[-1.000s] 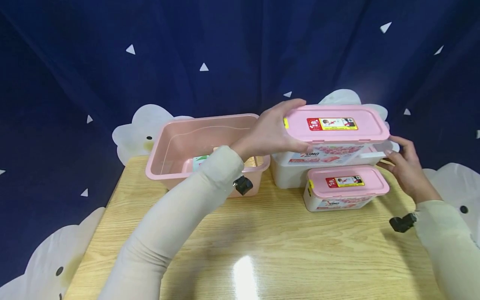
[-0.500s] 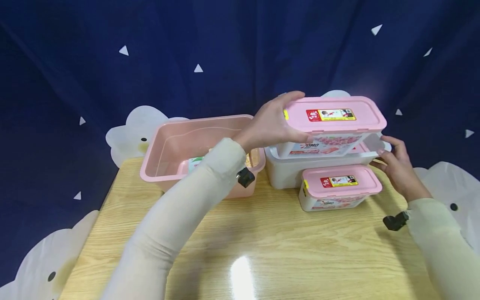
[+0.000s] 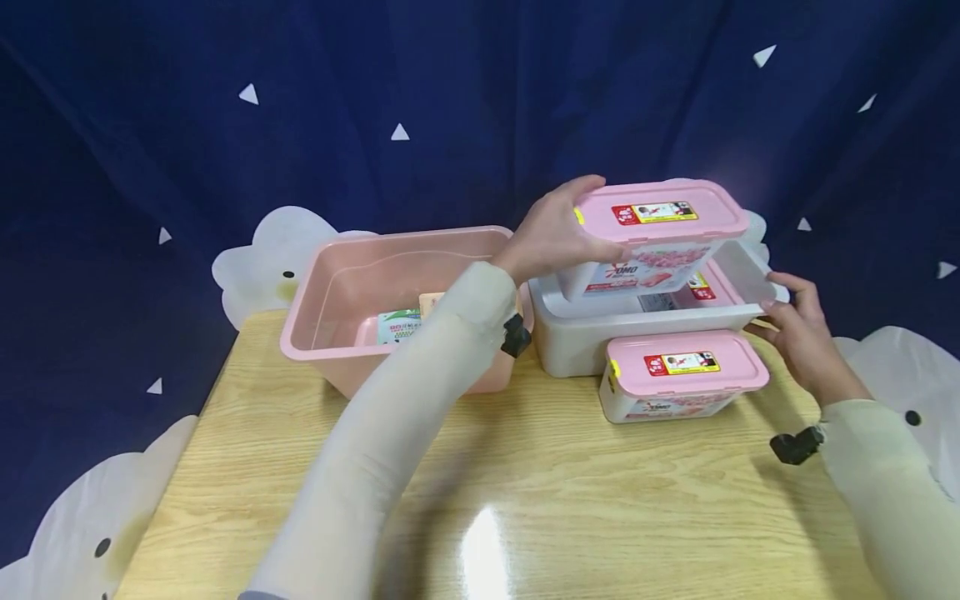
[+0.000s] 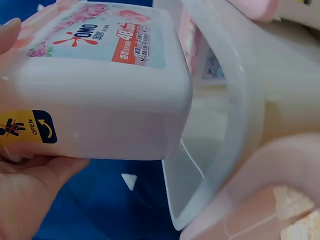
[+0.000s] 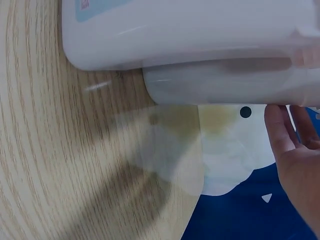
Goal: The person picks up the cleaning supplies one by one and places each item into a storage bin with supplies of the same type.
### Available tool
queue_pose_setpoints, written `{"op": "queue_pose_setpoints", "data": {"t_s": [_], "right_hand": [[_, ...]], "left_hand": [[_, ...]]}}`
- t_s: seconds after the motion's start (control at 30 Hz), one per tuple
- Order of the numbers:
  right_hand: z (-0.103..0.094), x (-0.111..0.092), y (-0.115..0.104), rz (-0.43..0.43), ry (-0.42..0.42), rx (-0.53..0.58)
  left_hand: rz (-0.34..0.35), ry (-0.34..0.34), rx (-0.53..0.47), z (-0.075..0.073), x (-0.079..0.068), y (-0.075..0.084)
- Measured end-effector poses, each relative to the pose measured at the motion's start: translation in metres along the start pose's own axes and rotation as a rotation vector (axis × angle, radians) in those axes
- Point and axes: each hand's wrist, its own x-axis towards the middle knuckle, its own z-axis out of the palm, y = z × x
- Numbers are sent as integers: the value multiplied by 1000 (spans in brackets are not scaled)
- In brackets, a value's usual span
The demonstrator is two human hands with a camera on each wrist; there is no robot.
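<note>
My left hand [image 3: 553, 237] grips one end of a white detergent box [image 4: 100, 120] with a pink lid [image 3: 660, 208], thumb along the front and fingers behind. OMO is printed on its side. The box is raised over the left part of a white bin [image 3: 570, 337]. Inside the bin, another pink-lidded box [image 3: 716, 287] shows partly; the raised box hides the rest. At the bin's right end my right hand [image 3: 806, 342] holds the rim, its fingertips meeting the bin wall in the right wrist view. A second OMO detergent box [image 3: 684, 379] stands closed on the table before the bin.
A pink bin [image 3: 352, 287] stands left of the white one, almost against it. It contains a green-and-white pack [image 3: 396, 327] and a tan pack [image 3: 430, 303], partly behind my left sleeve. A blue curtain [image 3: 450, 100] hangs behind the wooden table [image 3: 600, 517].
The held box has risen and shifted slightly left, exposing more of the white bin's inside and the box in it. My right hand stays at the bin's right end.
</note>
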Motion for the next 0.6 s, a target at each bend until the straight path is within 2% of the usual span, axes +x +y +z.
{"op": "queue_pose_setpoints", "data": {"t_s": [0.23, 0.43, 0.6], "right_hand": [[-1, -1, -4, 29, 13, -55], [-5, -9, -5, 59, 34, -97], [-3, -7, -2, 53, 29, -86]], "left_hand": [[-10, -18, 6, -4, 10, -7], [-24, -33, -49, -7, 14, -8], [-35, -27, -79, -6, 17, -17]]}}
